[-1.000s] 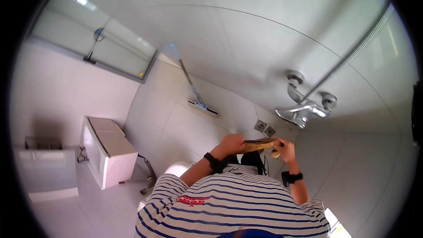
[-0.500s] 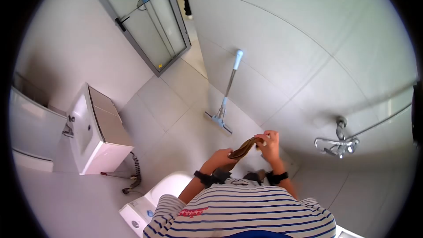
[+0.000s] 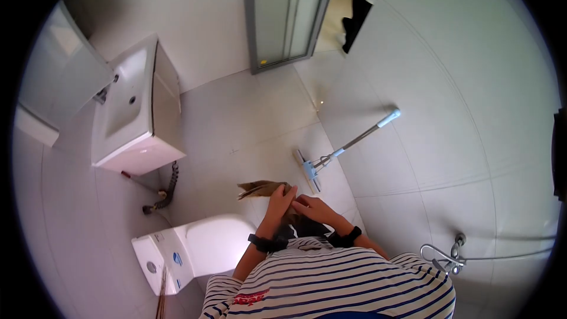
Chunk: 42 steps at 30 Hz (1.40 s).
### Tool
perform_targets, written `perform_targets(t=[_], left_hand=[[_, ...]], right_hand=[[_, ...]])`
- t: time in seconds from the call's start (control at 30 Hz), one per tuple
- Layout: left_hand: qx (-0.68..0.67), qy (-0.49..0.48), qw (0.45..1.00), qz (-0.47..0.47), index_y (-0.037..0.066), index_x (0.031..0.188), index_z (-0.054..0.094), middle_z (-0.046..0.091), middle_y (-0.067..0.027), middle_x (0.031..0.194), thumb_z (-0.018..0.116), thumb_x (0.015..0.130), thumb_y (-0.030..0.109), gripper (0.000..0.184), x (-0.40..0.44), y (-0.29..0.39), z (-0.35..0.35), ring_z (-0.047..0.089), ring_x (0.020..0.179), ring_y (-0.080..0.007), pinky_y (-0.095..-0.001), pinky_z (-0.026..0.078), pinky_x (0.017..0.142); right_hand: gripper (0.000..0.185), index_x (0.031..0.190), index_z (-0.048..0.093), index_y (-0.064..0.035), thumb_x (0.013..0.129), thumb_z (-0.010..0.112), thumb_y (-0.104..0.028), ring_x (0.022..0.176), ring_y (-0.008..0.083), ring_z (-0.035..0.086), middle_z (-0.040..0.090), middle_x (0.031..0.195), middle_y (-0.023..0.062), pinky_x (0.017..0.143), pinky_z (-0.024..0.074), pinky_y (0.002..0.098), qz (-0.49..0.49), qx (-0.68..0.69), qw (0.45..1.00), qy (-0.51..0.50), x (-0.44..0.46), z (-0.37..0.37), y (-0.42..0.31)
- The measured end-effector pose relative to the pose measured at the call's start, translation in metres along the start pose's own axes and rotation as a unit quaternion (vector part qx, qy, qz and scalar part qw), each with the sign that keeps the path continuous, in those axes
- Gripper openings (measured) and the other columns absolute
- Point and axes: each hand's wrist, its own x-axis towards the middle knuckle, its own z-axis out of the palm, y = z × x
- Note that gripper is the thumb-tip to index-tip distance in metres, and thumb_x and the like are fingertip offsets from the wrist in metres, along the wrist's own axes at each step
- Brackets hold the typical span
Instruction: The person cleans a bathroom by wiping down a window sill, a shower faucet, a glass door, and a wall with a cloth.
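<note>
A brown folded cloth [image 3: 255, 189] sticks out to the left from between my hands, in front of my striped shirt. My left hand [image 3: 277, 205] is closed around its folded part, the fingers pressed together. Close beside it, my right hand [image 3: 319, 211] has bent fingers against the cloth's near end; that end is partly hidden by the hands. Beyond them a sponge mop [image 3: 354, 140] with a light blue handle leans on the wall, its head on the floor.
On the left are a white toilet [image 3: 215, 245] and a washbasin cabinet [image 3: 136, 136], with a coiled dark hose [image 3: 170, 186] between them. A chrome shower tap [image 3: 455, 255] is on the right wall. A person [image 3: 359, 12] stands past the glass door [image 3: 289, 20].
My view has turned, so the mop and door appear further right. The cloth, earlier stretched between my hands, now points left, and my hands have come together.
</note>
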Motion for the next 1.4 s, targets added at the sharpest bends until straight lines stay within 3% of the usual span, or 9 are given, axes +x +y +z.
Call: perform_targets(t=[0.13, 0.2, 0.4, 0.53, 0.63, 0.77, 0.87, 0.97, 1.4], left_hand=[[-0.066, 0.068, 0.995, -0.024, 0.002, 0.089, 0.059, 0.06, -0.0041, 0.082, 0.067, 0.095, 0.04, 0.039, 0.001, 0.01, -0.023, 0.051, 0.076, -0.0103, -0.029, 0.044, 0.069], [-0.181, 0.054, 0.982, -0.022, 0.002, 0.093, 0.061, 0.06, -0.0022, 0.083, 0.066, 0.095, 0.039, 0.037, 0.007, 0.017, -0.03, 0.051, 0.076, -0.0091, -0.0271, 0.044, 0.069], [-0.064, 0.102, 0.992, -0.029, 0.003, 0.096, 0.068, 0.06, 0.0014, 0.077, 0.063, 0.097, 0.038, 0.035, 0.044, 0.037, -0.044, 0.052, 0.072, -0.007, -0.0241, 0.043, 0.065], [-0.162, 0.15, 0.974, -0.053, 0.002, 0.097, 0.069, 0.059, 0.0004, 0.07, 0.065, 0.095, 0.038, 0.036, 0.071, 0.071, -0.067, 0.052, 0.06, -0.0082, -0.0237, 0.041, 0.054], [-0.146, 0.199, 0.968, -0.04, 0.004, 0.096, 0.069, 0.057, 0.0019, 0.068, 0.064, 0.096, 0.039, 0.035, 0.096, 0.08, -0.091, 0.048, 0.054, -0.0065, -0.0213, 0.037, 0.051], [-0.107, 0.24, 0.964, 0.03, 0.003, 0.093, 0.068, 0.058, 0.0019, 0.071, 0.065, 0.097, 0.036, 0.034, 0.129, 0.08, -0.099, 0.049, 0.059, -0.0071, -0.0233, 0.038, 0.053], [-0.074, 0.289, 0.953, 0.052, 0.001, 0.093, 0.068, 0.061, 0.0015, 0.075, 0.065, 0.097, 0.035, 0.035, 0.142, 0.081, -0.11, 0.052, 0.066, -0.0075, -0.0243, 0.041, 0.059], [-0.104, 0.311, 0.945, -0.021, -0.001, 0.094, 0.068, 0.063, 0.0004, 0.079, 0.064, 0.097, 0.036, 0.037, 0.157, 0.096, -0.121, 0.055, 0.071, -0.0084, -0.025, 0.043, 0.064], [-0.086, 0.218, 0.967, -0.1, -0.002, 0.106, 0.069, 0.068, -0.0047, 0.091, 0.061, 0.098, 0.034, 0.038, 0.334, 0.11, -0.247, 0.061, 0.083, -0.0133, -0.0284, 0.049, 0.075]], right_hand=[[0.048, 0.102, 0.064, -0.0001, 0.099, 0.056, -0.047, 0.078, 0.0248, 0.063, 0.069, 0.087, 0.0143, 0.073, 0.0486, 0.0342, -0.022, 0.033, 0.996, -0.077, 0.038, -0.009, -0.025], [0.058, 0.092, 0.064, 0.0025, 0.096, 0.056, -0.055, 0.08, 0.0337, 0.065, 0.067, 0.084, 0.0203, 0.07, 0.048, 0.0406, -0.059, -0.006, 0.994, -0.095, 0.049, -0.021, -0.046], [0.034, 0.094, 0.066, 0.0017, 0.093, 0.057, -0.031, 0.081, 0.0399, 0.065, 0.068, 0.084, 0.02, 0.073, 0.0504, 0.043, -0.197, -0.029, 0.971, -0.131, 0.113, -0.054, -0.03], [0.034, 0.093, 0.07, 0.0028, 0.093, 0.051, -0.025, 0.079, 0.0273, 0.07, 0.073, 0.086, 0.017, 0.074, 0.0521, 0.0348, -0.15, -0.092, 0.979, -0.098, 0.152, -0.099, -0.021], [0.038, 0.085, 0.072, 0.0058, 0.093, 0.052, -0.026, 0.072, 0.0183, 0.069, 0.073, 0.075, 0.0132, 0.073, 0.0519, 0.0314, -0.019, 0.056, 0.993, -0.099, 0.185, -0.138, -0.004], [0.043, 0.093, 0.069, 0.0058, 0.093, 0.051, -0.033, 0.074, 0.0233, 0.067, 0.072, 0.082, 0.0191, 0.07, 0.0499, 0.0357, -0.043, 0.068, 0.986, -0.148, 0.207, -0.158, -0.015], [0.043, 0.09, 0.069, 0.0055, 0.096, 0.054, -0.034, 0.068, 0.0175, 0.062, 0.07, 0.075, 0.0137, 0.066, 0.0478, 0.0336, -0.045, -0.016, 0.996, -0.079, 0.221, -0.162, -0.038], [0.038, 0.081, 0.06, 0.0042, 0.097, 0.061, -0.03, 0.066, 0.0095, 0.045, 0.051, 0.066, 0.0017, 0.059, 0.0383, 0.0295, -0.086, 0.125, 0.986, -0.069, 0.246, -0.16, -0.04], [0.037, 0.094, 0.064, 0.0031, 0.1, 0.055, -0.033, 0.068, 0.0225, 0.055, 0.061, 0.074, 0.0154, 0.067, 0.0462, 0.0344, -0.069, 0.052, 0.996, -0.036, 0.41, -0.171, -0.118]])
